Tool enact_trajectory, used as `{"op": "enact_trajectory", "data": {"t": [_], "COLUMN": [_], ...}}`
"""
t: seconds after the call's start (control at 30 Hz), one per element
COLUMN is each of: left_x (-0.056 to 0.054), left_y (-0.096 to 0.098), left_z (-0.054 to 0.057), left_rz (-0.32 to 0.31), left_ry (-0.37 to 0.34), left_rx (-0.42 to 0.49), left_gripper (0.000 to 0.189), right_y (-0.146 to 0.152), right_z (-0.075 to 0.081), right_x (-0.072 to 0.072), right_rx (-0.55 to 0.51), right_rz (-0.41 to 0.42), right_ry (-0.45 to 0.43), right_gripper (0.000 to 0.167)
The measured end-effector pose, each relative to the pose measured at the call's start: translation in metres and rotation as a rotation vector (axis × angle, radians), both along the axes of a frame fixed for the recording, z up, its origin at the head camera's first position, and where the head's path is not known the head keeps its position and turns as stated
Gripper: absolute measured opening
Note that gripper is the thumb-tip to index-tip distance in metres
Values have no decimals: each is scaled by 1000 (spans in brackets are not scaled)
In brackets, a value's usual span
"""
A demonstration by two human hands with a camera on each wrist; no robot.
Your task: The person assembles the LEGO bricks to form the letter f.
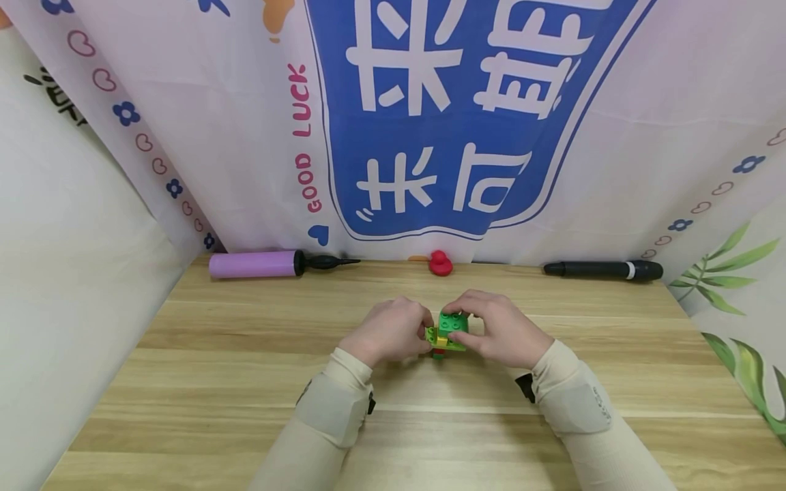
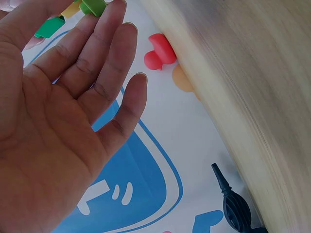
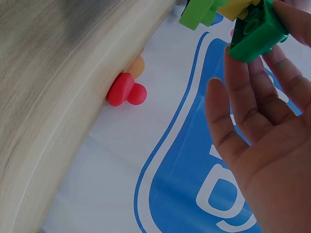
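Observation:
Over the middle of the table, my right hand [image 1: 505, 332] pinches a dark green toy brick [image 1: 453, 322] between thumb and fingers. In the right wrist view this green brick [image 3: 260, 34] is tilted, its hollow underside showing. My left hand [image 1: 394, 330] grips a small build of joined bricks from its left side. That build has a lime green brick [image 1: 432, 335], a yellow brick [image 1: 442, 341] and a bit of red below. The dark green brick overlaps the build in the head view. In the left wrist view the lime brick [image 2: 93, 6] meets the fingertips at the top edge.
Along the table's back edge lie a purple hand pump [image 1: 258, 264] with a black nozzle, a red rubber duck [image 1: 440, 263] and a black pen-like tool [image 1: 602, 271] with a white ring. A printed cloth [image 1: 258, 136] hangs behind the wooden table [image 1: 215, 409].

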State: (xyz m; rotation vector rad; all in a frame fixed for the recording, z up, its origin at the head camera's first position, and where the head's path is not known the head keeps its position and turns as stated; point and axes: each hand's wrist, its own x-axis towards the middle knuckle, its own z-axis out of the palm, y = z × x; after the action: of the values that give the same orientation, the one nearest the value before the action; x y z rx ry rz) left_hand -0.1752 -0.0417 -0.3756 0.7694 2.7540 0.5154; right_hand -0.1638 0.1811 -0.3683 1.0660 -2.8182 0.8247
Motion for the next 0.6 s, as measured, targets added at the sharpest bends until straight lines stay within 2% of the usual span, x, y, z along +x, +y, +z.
{"op": "enact_trajectory", "data": {"t": [0.23, 0.6], "left_x": [0, 0], "left_y": [0, 1], "left_z": [0, 0], "left_rz": [-10, -8], "left_ry": [5, -8], "left_rx": [2, 1], "left_gripper": [19, 23], "right_y": [1, 2], "right_z": [0, -1], "right_x": [0, -1], "right_rx": [-2, -9], "right_rz": [5, 6], "right_ry": [-7, -16], "right_gripper": [31, 28]}}
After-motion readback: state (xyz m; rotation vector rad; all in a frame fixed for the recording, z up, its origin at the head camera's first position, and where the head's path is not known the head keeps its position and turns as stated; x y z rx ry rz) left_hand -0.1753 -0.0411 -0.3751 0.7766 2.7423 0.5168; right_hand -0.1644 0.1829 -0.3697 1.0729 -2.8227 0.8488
